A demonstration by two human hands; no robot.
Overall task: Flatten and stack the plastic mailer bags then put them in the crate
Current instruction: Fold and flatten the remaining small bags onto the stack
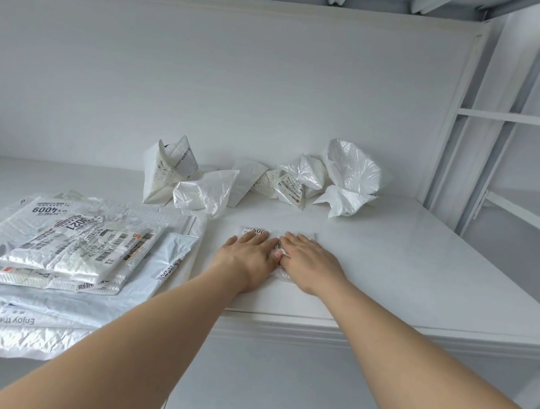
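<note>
A small white mailer bag (257,231) with a printed label lies flat on the white table (404,270). My left hand (250,255) and my right hand (309,261) both press down on it, palms flat, fingers spread and thumbs touching. The hands cover most of the bag. To the left sits a stack of flattened mailer bags (69,251) with labels facing up. Several crumpled white mailer bags (347,175) lie along the back wall, from a folded one (166,168) at the left to a puffed one at the right. No crate is in view.
The white table's front edge (316,321) runs just below my wrists. A white wall stands behind the crumpled bags. A white metal shelf frame (487,126) rises at the right, with beams overhead. The stack overhangs the table's left front corner.
</note>
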